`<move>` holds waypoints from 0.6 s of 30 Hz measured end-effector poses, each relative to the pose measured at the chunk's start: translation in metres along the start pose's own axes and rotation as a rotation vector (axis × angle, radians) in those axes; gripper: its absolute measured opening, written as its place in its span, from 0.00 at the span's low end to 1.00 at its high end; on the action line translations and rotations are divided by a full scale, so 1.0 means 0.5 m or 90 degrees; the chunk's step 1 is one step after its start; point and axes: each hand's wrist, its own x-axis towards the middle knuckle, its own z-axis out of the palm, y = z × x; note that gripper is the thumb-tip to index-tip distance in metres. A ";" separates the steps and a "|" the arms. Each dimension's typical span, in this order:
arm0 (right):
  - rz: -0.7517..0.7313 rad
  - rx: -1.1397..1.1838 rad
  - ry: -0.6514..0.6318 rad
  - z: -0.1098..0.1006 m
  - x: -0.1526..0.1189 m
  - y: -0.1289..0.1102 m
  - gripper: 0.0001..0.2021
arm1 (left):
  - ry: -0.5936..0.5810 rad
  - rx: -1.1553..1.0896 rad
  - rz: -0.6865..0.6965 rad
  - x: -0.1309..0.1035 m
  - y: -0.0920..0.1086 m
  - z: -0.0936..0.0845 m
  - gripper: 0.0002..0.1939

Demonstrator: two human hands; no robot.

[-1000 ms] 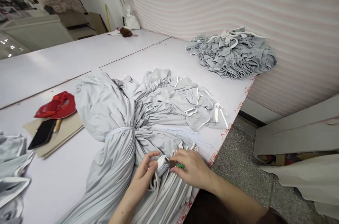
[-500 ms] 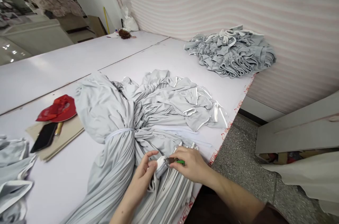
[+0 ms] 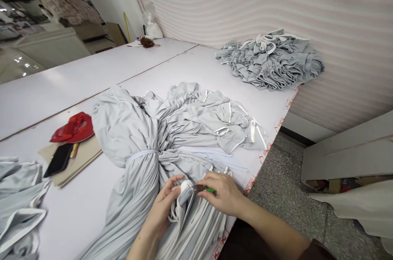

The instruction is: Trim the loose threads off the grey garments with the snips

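Note:
My left hand (image 3: 164,200) pinches a white-edged piece of grey fabric (image 3: 185,195), its fold raised between thumb and fingers. In my right hand (image 3: 225,194) is a small pair of thread snips (image 3: 201,188), dark metal with a bit of green showing; their tip meets the raised fabric. Under both hands spreads a bundle of light grey fabric pieces (image 3: 135,129), cinched by a pale tie (image 3: 143,153). Many white-bound edges (image 3: 199,227) hang together toward the table's near edge. My right fingers cover most of the snips.
A darker grey gathered fabric pile (image 3: 273,61) lies at the back right of the white table (image 3: 76,211). On the left are a red cap (image 3: 73,127), a black phone (image 3: 58,159) and brown card (image 3: 82,161). More grey fabric (image 3: 18,202) sits at far left.
The whole view has shifted slightly, so things appear a little farther right. Both hands keep their grip, with the snips still at the raised fabric.

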 end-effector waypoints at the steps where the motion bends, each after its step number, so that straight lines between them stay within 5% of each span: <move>1: 0.001 0.001 0.004 -0.001 -0.001 0.002 0.11 | 0.005 -0.006 -0.003 0.000 0.001 0.001 0.27; 14: 0.041 0.025 -0.022 -0.008 0.003 -0.002 0.07 | -0.037 0.065 -0.026 0.000 0.009 0.014 0.27; 18: 0.109 0.129 0.036 -0.019 -0.009 0.017 0.08 | 0.008 0.324 0.140 -0.003 0.020 0.023 0.14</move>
